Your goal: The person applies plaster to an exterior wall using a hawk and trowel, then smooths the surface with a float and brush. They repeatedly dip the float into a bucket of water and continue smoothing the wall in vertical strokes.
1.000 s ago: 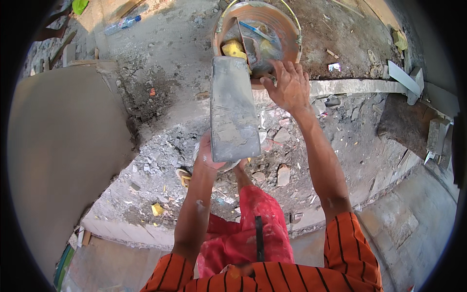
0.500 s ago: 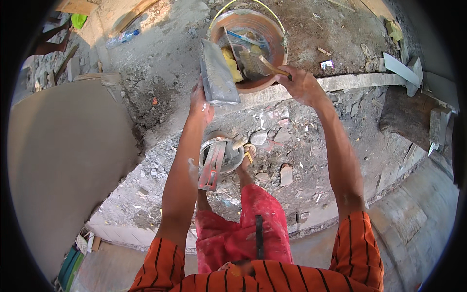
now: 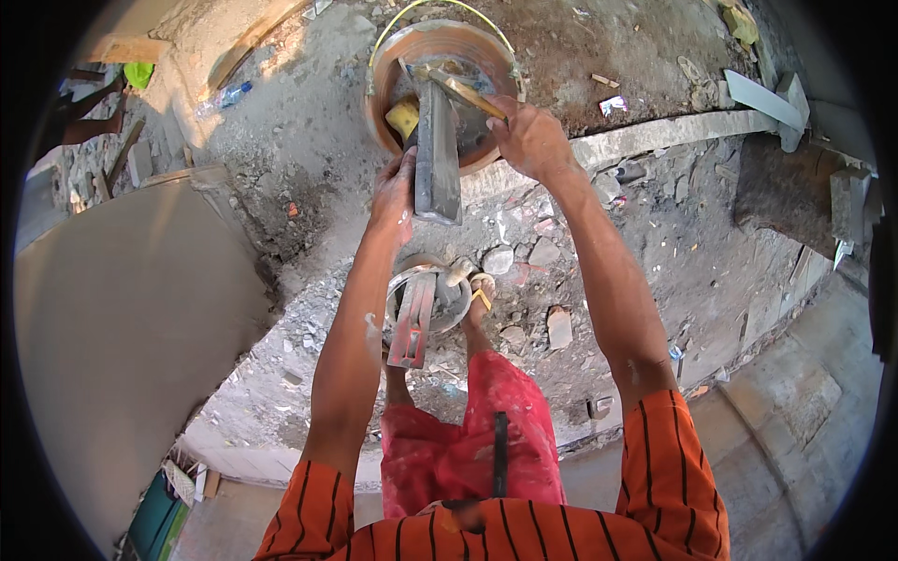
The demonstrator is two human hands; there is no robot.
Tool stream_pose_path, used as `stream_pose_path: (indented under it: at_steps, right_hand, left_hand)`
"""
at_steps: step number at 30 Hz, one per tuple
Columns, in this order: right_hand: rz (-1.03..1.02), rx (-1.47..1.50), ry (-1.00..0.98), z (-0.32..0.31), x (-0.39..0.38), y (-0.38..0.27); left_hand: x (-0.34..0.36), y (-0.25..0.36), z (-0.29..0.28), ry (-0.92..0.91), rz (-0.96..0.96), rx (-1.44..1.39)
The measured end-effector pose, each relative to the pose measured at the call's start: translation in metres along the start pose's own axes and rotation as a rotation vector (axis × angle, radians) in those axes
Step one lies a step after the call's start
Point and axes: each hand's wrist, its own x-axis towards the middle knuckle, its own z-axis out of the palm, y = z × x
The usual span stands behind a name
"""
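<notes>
Rubble-strewn ground [image 3: 673, 234] spreads around the work, with a smooth grey plastered surface [image 3: 131, 318] filling the left side. The left hand [image 3: 395, 196] has its grip clamped on a grey plastering float [image 3: 436, 168], tilted steeply on edge over the near rim of a brown bucket [image 3: 440, 42]. The right hand [image 3: 533, 140] is closed around a wooden-handled tool [image 3: 463, 92], whose far end lies at the float's far end; whether they touch is hard to tell. Inside the bucket, left of the float, sits a yellow sponge [image 3: 402, 117]. Right of the bucket runs a concrete ledge [image 3: 673, 134]. Nearer, a small pail [image 3: 453, 297] carries a red-and-grey trowel [image 3: 412, 323] laid across it, just beside a sandalled foot [image 3: 482, 290]. Far left lies a plastic bottle [image 3: 223, 99].
</notes>
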Motion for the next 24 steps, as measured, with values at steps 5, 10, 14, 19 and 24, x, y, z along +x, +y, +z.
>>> stream_pose_path:
  at_steps: [5,10,14,19,24]
  right_hand:
    - [-0.222,0.155,0.069,0.012,-0.075,-0.023]
    - [-0.082,0.087,0.042,0.019,-0.063,-0.009]
    - [0.014,0.017,0.179,0.012,-0.011,0.005]
    - [-0.107,0.170,0.129,0.004,-0.061,-0.029]
    - [0.121,0.054,0.041,0.031,-0.013,-0.013]
  left_hand:
    - [0.041,-0.007,-0.030,0.046,-0.010,-0.167]
    - [0.036,-0.009,-0.026,0.045,0.116,0.194]
    - [0.020,-0.003,-0.021,0.010,0.238,0.303]
    - [0.034,0.023,-0.038,0.259,0.265,0.541]
    - [-0.002,0.015,-0.030,0.109,0.297,0.495]
